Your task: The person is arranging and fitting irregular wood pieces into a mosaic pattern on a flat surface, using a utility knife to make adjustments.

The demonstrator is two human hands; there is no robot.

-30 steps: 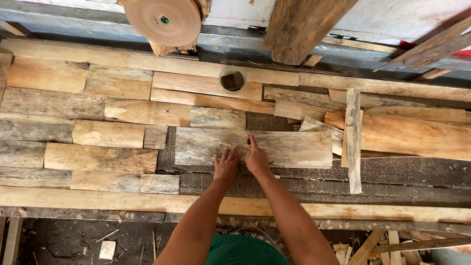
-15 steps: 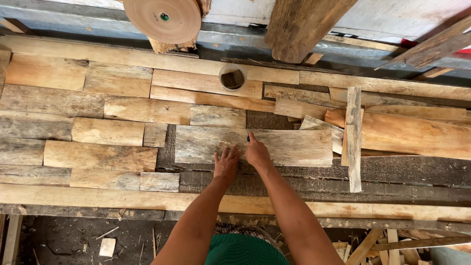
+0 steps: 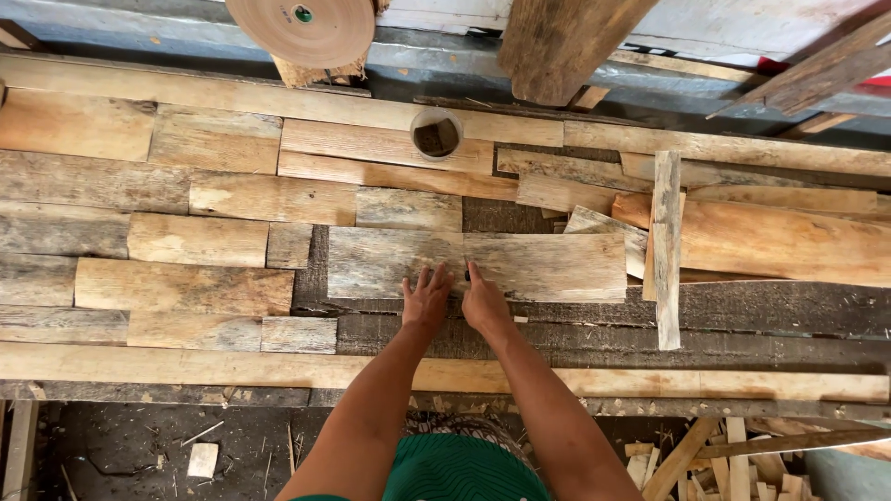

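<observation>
Both arms reach forward, converging. The left hand (image 3: 426,301) lies flat, fingers (image 3: 424,279) spread. The right hand (image 3: 484,301) rests beside it, nearly touching.

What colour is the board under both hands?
Weathered grey board, paler than the tan planks beside it; head view.

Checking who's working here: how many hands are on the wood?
2: the left hand and right hand, side by side, flat on the near edge of the wide grey board. No other hands show.
</observation>
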